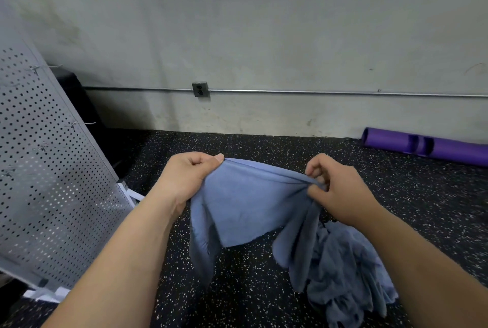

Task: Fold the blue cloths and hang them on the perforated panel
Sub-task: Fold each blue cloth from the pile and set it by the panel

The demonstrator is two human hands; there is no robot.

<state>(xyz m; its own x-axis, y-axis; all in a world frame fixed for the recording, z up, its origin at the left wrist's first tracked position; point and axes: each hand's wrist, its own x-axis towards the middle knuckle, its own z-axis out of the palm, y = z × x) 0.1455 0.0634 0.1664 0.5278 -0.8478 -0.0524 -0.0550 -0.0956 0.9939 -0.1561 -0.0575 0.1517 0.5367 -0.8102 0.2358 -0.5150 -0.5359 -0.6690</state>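
Observation:
A blue cloth [250, 201] hangs in the air between my two hands, its top edge stretched across. My left hand [190, 177] pinches the cloth's left corner between thumb and curled fingers. My right hand [335, 190] pinches the bunched right part of the top edge. Below my right forearm, a crumpled pile of more blue cloths [346, 275] lies on the floor. The grey perforated panel [47, 182] leans at the left, with several small metal hooks [79, 124] sticking out of it; nothing hangs on them.
The floor [264, 288] is black rubber with white specks. A purple rolled mat [422, 147] lies by the wall at the right. A metal conduit with a socket box [200, 89] runs along the grey wall. White feet of the panel stand at lower left.

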